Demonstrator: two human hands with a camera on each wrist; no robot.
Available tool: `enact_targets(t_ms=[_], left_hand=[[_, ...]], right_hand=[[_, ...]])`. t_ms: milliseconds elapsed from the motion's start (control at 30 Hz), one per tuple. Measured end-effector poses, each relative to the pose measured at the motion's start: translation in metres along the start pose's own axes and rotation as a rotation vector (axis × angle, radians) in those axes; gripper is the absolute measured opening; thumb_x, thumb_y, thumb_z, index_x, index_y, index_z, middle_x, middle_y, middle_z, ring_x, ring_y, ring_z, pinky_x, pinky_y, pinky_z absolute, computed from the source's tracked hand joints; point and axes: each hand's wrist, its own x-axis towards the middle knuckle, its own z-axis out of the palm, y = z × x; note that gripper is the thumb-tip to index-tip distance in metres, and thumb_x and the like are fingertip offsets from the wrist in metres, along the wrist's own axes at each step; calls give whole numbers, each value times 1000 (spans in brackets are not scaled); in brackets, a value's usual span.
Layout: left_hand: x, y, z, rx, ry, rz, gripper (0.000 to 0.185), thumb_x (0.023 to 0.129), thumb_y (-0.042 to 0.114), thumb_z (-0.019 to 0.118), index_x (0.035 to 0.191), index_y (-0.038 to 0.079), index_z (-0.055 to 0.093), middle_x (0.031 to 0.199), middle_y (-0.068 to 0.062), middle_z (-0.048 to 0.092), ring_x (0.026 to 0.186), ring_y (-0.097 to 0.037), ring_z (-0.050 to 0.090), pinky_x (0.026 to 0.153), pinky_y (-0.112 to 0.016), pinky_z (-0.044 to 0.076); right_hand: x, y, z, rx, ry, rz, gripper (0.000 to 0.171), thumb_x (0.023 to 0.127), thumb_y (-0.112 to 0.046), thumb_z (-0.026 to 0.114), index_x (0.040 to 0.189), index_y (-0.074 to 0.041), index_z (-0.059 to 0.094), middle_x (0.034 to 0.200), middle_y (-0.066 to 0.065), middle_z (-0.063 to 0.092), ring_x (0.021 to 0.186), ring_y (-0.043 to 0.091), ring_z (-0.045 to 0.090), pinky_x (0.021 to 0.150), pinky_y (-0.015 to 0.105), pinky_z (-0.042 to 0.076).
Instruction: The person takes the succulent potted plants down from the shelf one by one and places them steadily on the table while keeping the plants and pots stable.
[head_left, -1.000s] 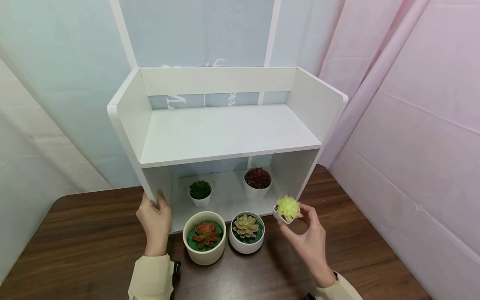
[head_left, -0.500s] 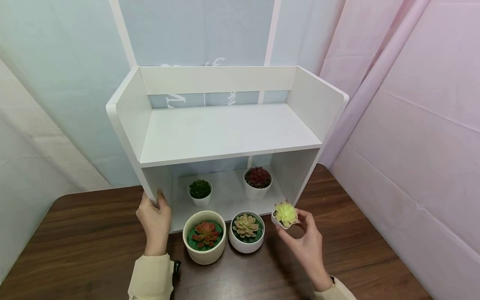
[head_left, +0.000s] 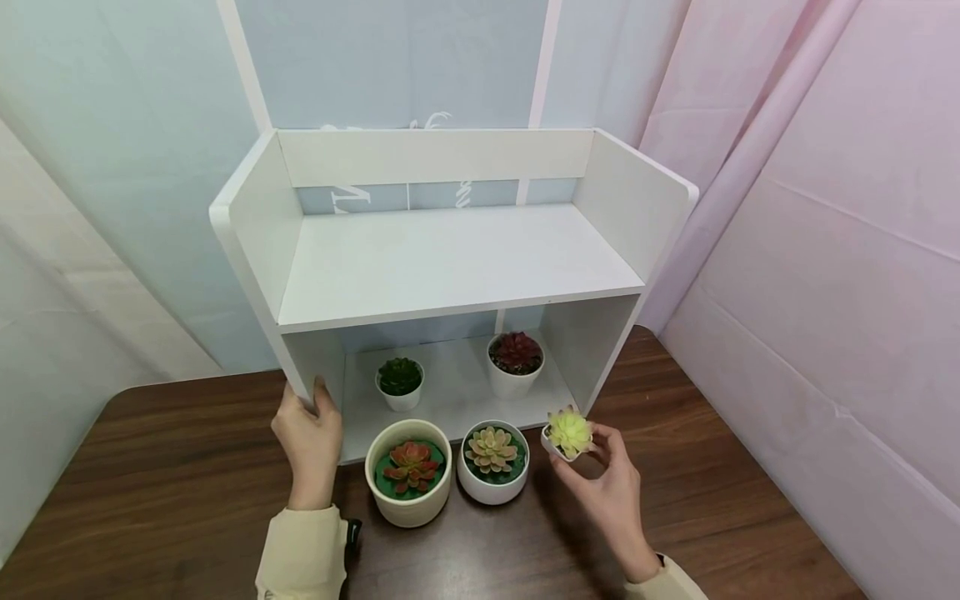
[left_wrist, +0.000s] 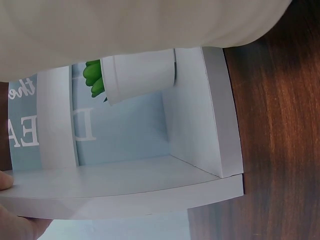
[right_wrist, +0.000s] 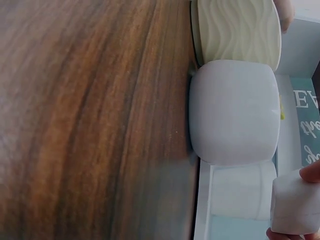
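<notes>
Flaring yellow, the white-potted succulent [head_left: 568, 433] sits pinched in the right grip [head_left: 611, 492], left grip [head_left: 310, 433] clasping shelving [head_left: 465, 260]

yellow-green succulent [head_left: 569, 432] | white pot [right_wrist: 294, 206], held aloft | near front right of white two-tier shelf [head_left: 461, 258]

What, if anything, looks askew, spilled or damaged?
Nothing stands out: I see no spill or damage. The yellow plant may lean slightly, but the right hand holds its pot, so that's probably just handling.
</notes>
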Motion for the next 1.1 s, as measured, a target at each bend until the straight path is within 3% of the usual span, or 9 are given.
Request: enact_targets(t_ms=[167,433,667,1100], left_hand=[[0,2,0,0,1,2,24,93,1,52,111,-14,60,100,-36,65,91,-52,63,72,-62,48],[0,0,-1,0,-2,-9,24,93,1,53,110,-13,60,101,-36,65,92,-51,64,72,-61,48],[0,2,0,-2,-8,-9,24,93,1,53,112,-14,60,102,-36,65,93,-51,63,72,-61,48],[0,2,0,-3,0,-1,24,94,1,52,111,-14,60,100,-35,65,92,-51,63,73,-62,47]], right_hand=[[-1,3,0,-19,-30,46,58,61,-2,87,111,-2,57,109,14,68,87,-1,61,77,8,43],[-2,7,1,-53,-65,78,59,63,-4,87,113,-2,56,108,16,68,89,8,64,81,37,53],[-4,12,4,-63,-83,89,57,65,-6,87,112,-1,56,109,18,67,93,29,69,80,37,53],[-4,17,5,-58,-120,118,59,67,-9,86,115,2,55,115,24,64,99,35,67,85,45,52]])
